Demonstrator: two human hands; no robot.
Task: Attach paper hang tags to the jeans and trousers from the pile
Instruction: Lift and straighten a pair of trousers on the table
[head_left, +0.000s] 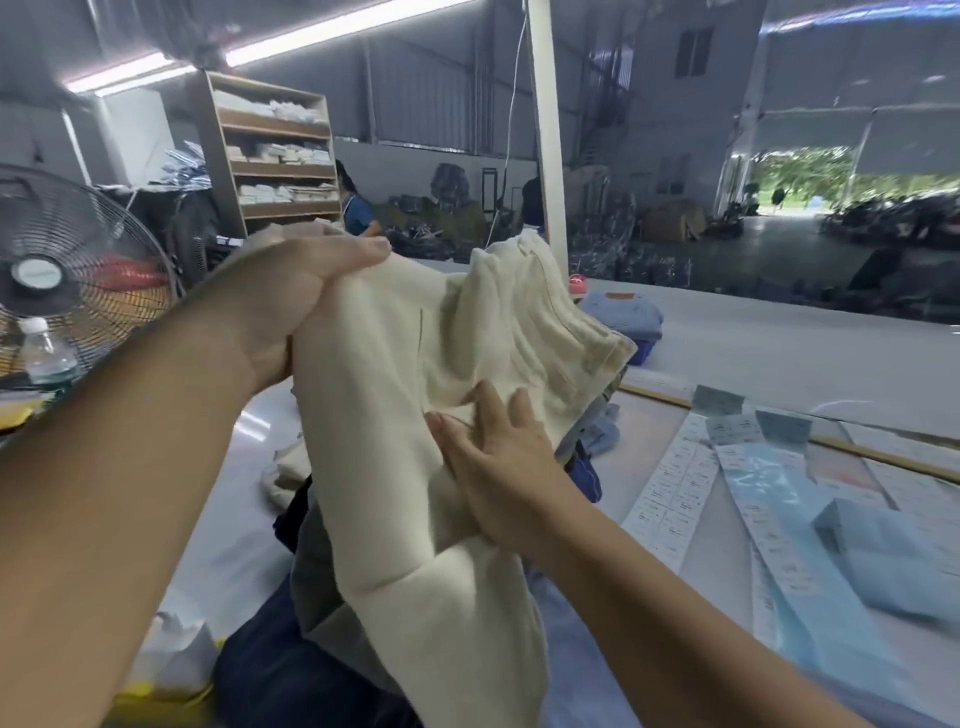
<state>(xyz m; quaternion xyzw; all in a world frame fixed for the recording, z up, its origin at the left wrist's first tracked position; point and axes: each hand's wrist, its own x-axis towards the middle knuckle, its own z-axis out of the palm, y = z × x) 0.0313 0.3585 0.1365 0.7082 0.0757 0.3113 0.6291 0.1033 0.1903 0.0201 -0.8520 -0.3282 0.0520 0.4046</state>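
A pair of cream trousers (395, 395) is lifted above the pile in front of me, its waistband up at the right and a leg hanging down. My left hand (291, 301) grips the fabric at the upper left edge, thumb on top. My right hand (493, 467) lies flat against the cloth lower down, fingers straight and pressing on it. Beneath the trousers lie dark blue jeans (280, 675) and other garments of the pile. Strips of paper hang tags (670, 483) and pale blue tag sheets (810, 561) lie on the table to the right.
A folded stack of light blue jeans (623, 312) sits further back on the white table (753, 353). A standing fan (78, 275) and a water bottle (47, 353) are at the left. Behind stand a shelf unit (280, 150) and a white post (545, 119).
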